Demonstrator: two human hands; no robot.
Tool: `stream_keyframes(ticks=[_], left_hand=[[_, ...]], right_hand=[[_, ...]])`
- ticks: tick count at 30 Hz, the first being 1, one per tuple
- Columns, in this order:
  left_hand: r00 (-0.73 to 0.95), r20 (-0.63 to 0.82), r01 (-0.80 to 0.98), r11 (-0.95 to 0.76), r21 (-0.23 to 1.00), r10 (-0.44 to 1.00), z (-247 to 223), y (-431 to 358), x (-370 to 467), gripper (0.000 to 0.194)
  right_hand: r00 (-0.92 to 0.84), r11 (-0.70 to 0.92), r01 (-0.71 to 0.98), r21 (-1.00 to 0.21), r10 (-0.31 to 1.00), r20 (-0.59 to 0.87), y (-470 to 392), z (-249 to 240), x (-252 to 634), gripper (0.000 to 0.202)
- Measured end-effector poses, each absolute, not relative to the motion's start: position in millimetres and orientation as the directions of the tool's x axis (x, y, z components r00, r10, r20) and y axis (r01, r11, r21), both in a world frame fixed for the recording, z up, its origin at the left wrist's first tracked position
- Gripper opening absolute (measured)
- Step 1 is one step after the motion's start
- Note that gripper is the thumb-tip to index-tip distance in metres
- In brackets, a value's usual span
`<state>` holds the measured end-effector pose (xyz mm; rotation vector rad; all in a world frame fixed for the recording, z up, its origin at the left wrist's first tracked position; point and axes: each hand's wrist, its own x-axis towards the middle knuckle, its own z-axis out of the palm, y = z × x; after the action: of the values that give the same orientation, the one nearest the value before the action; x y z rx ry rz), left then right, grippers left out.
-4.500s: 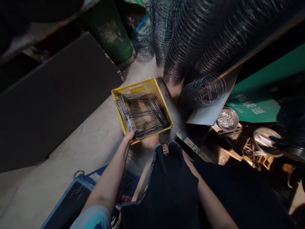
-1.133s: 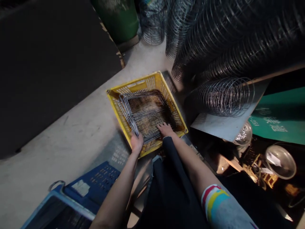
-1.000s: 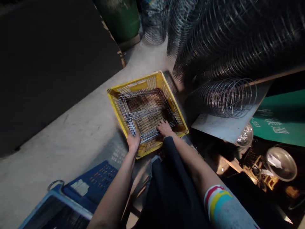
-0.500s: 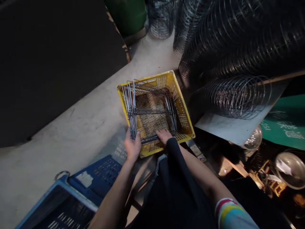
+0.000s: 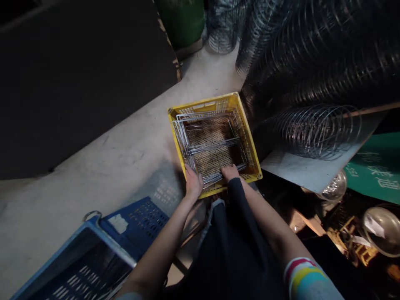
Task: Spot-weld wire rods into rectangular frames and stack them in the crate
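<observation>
Several rectangular wire frames [image 5: 215,144], stacked together, lie inside a yellow perforated crate [image 5: 249,139]. My left hand [image 5: 194,182] is closed round the near left corner of the stack, at the crate's left side. Along the near side of the stack, my right hand [image 5: 229,171] has its fingers curled over the wires; part of them is hidden inside the crate. A brownish mesh-like crate bottom shows through the middle of the frames.
A blue crate [image 5: 70,239] stands at the lower left. Coiled wire [image 5: 315,131] rests on a grey board [image 5: 300,175] at the right, with tall wire coils [image 5: 281,54] behind. A dark panel [image 5: 84,83] fills the upper left; a green bin [image 5: 181,25] stands behind it.
The wire frames have dropped lower and flatter into the yellow crate, their left side tipping inward. Both hands moved down with them, and the view shifted slightly.
</observation>
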<state>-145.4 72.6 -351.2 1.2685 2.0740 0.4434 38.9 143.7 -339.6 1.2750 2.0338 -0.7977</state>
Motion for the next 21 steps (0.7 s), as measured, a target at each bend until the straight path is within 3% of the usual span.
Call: stream_keyframes(ticks=[8, 12, 17, 21], left_hand=[[-0.275, -0.459, 0.647, 0.516, 0.561, 0.845, -369, 92, -152, 0.079], [-0.206, -0.468, 0.652, 0.477, 0.589, 0.859, -353, 86, -157, 0.062], [-0.085, -0.272, 0.732, 0.245, 0.636, 0.958, -335, 46, -145, 0.069], [0.049, -0.175, 0.881, 0.041, 0.472, 0.983, -347, 27, -142, 0.058]], right_hand=[[-0.344, 0.337, 0.927, -0.165, 0.586, -0.734, 132, -343, 37, 0.032], [-0.301, 0.306, 0.943, -0.131, 0.615, -0.729, 130, -347, 36, 0.036], [-0.302, 0.303, 0.942, -0.141, 0.590, -0.749, 131, -348, 39, 0.028], [-0.290, 0.301, 0.945, -0.126, 0.600, -0.746, 132, -344, 25, 0.035]])
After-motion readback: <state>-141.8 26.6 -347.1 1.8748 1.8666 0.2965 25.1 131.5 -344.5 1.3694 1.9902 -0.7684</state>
